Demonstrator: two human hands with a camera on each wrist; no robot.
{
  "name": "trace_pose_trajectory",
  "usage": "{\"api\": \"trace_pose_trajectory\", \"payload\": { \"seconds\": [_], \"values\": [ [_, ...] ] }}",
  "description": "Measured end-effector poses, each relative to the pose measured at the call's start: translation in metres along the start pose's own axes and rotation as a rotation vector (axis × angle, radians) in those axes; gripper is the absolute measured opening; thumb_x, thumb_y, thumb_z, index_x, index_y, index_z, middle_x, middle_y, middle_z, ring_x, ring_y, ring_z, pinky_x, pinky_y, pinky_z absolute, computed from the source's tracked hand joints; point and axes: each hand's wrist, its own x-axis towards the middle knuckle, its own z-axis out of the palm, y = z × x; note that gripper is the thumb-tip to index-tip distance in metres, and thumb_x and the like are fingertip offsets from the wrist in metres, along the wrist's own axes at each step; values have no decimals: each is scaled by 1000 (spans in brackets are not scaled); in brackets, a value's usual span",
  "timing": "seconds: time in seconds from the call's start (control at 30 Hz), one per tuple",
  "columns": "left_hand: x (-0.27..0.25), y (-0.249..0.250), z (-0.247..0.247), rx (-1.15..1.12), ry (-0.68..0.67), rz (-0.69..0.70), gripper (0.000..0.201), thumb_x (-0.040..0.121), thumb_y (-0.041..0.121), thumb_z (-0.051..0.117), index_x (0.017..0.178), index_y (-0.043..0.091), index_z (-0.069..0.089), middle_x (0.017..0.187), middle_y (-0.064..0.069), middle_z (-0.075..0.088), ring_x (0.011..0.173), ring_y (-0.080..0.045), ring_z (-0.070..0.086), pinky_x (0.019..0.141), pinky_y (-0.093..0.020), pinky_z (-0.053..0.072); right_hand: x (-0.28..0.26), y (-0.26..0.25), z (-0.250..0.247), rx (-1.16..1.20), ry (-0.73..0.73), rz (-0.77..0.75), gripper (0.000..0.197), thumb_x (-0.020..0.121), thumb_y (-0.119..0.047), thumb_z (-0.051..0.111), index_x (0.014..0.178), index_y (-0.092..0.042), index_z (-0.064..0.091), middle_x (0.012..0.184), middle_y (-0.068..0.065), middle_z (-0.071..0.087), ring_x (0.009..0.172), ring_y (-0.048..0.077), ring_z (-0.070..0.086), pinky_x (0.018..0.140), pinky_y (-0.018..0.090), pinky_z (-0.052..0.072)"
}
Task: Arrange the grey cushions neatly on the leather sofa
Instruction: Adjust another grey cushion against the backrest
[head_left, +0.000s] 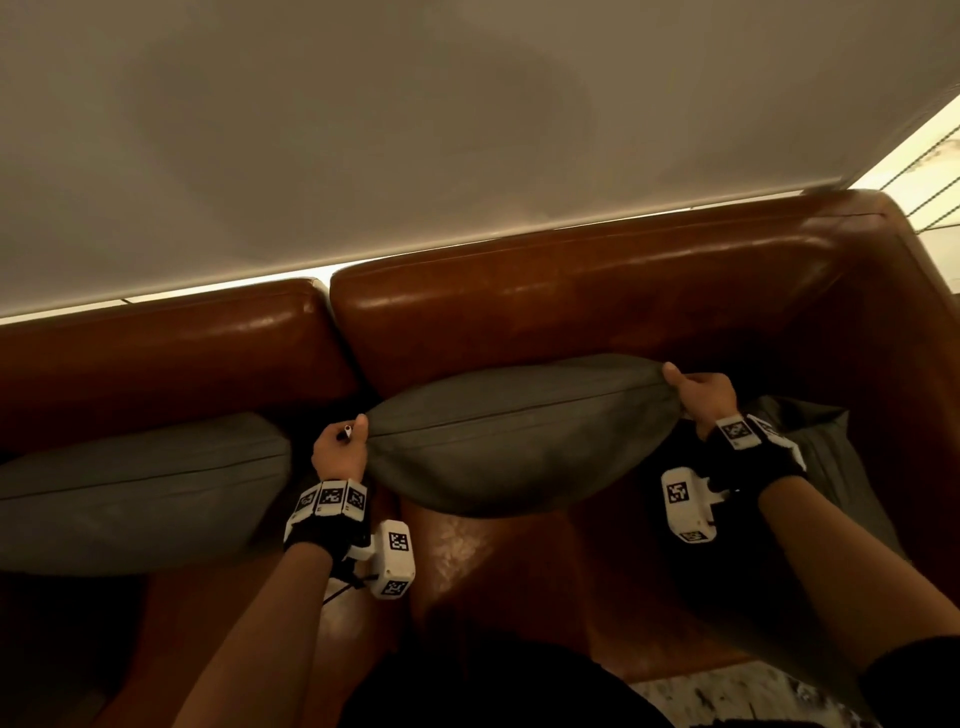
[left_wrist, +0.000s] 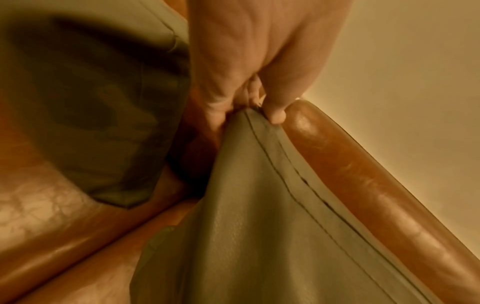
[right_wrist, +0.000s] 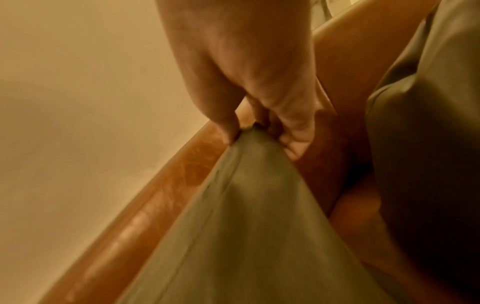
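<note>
The left hand (head_left: 340, 446) is pinching the left top corner of the middle grey cushion (head_left: 519, 436), thumb and curled fingers gathering the matte woven fabric into a peak, and the right hand (head_left: 701, 395) is pinching the opposite top corner the same way. The plump, lens-shaped cushion is standing on its lower edge on the seat of the brown leather sofa (head_left: 597, 296), its back leaning against the glossy, rounded backrest; a piped seam is running along its top edge. A second grey cushion (head_left: 140, 488) is lying to its left against the neighbouring backrest section, just apart from it. A third grey cushion (head_left: 831, 457), more creased, is sitting at the right by the sofa's padded arm, partly hidden behind the right wrist.
</note>
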Motion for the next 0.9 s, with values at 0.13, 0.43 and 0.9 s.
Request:
{"api": "trace_pose_trajectory", "payload": {
  "seconds": [0.13, 0.43, 0.9],
  "values": [
    [-6, 8, 10, -4, 28, 20, 41, 91, 30, 55, 115, -3, 60, 120, -23, 60, 115, -36, 54, 96, -39, 41, -15, -17, -9, 7, 87, -13, 45, 84, -37, 65, 105, 3, 66, 109, 22, 66, 103, 38, 61, 95, 48, 49],
    [3, 21, 22, 58, 21, -3, 41, 94, 32, 48, 120, 1, 58, 125, -21, 58, 119, -38, 51, 100, -40, 39, 10, -35, 2, 200, -16, 210, 86, 71, -53, 69, 136, -6, 39, 137, 12, 48, 123, 38, 48, 103, 50, 41],
    [-22, -2, 20, 131, 12, 143, 52, 95, 34, 47, 135, 2, 40, 135, -23, 50, 126, -37, 46, 104, -39, 36, 10, -7, -10, 43, -135, 76, 57, 85, -55, 54, 111, -4, 54, 109, 14, 60, 99, 28, 57, 89, 45, 51]
  ]
}}
